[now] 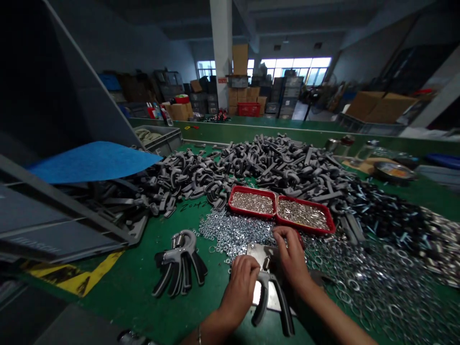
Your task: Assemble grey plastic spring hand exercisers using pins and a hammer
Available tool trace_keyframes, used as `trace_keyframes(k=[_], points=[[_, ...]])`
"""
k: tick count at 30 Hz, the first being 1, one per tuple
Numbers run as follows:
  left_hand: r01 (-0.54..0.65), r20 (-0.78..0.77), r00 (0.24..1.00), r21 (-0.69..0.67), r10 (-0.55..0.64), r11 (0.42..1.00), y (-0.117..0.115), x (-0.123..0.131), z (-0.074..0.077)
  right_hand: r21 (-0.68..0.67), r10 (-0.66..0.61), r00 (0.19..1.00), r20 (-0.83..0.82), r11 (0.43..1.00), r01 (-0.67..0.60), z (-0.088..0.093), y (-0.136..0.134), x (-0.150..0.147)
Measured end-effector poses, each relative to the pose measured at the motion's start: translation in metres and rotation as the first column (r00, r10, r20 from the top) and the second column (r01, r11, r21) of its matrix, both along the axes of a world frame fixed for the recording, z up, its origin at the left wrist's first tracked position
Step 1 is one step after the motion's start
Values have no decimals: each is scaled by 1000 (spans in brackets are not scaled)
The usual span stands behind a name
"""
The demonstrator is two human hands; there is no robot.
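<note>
A hand grip strengthener (265, 292) with a coil spring and grey-black handles lies on a metal plate (276, 301), its handles pointing toward me. My left hand (243, 278) has its fingers curled against the left side of the strengthener's head. Just beyond the spring, my right hand (290, 251) is closed with bent fingers, close to the washers and the red trays; its fingertips and anything in them are hidden. Part of a red object (300, 239) shows behind that hand. Several assembled strengtheners (179, 266) lie bunched to the left.
Two red trays of small metal parts (252, 202) (304, 215) stand ahead, with silver washers (230, 232) before them. A heap of grey handles (283, 163) lies behind. Metal rings (381, 282) and black parts with bolts (388, 215) spread right. A grey crate (64, 220) stands left.
</note>
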State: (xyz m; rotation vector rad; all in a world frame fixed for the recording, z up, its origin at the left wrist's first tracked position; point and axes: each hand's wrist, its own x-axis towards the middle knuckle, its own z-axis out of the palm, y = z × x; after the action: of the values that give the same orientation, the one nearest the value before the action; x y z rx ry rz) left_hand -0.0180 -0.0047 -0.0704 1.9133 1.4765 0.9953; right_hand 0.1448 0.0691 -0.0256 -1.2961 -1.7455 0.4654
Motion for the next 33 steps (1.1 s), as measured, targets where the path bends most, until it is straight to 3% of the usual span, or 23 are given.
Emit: trace_keyframes(k=[2,4,9,12,16,19,24,33], points=[[-45,63,997,23,43,999,-1,-7,1,33,33,999,21,999,-33,12,3,-1],[-100,114,989,32,95,995,-4,-14,1,37,118,991,61,992,-121,11,1,-12],[-107,149,983,11,104,994,-9,-22,5,-17,258,959,116,966,-258,-19,-4,-38],[-96,117,989,3,95,995,-9,-28,9,-29,211,973,88,977,-209,-18,-1,-21],[-104,70,992,-3,104,995,-10,-37,11,-68,123,990,70,991,-118,-4,-13,30],[-55,-2,998,-6,55,998,-8,-29,15,-135,217,968,130,971,-199,-4,-37,53],[70,-123,990,-11,-70,998,-1,-4,30,-153,356,908,218,932,-329,-16,-63,43],[73,-221,972,-37,-79,997,-1,-4,37,-23,324,845,425,937,-347,-30,-58,35]])
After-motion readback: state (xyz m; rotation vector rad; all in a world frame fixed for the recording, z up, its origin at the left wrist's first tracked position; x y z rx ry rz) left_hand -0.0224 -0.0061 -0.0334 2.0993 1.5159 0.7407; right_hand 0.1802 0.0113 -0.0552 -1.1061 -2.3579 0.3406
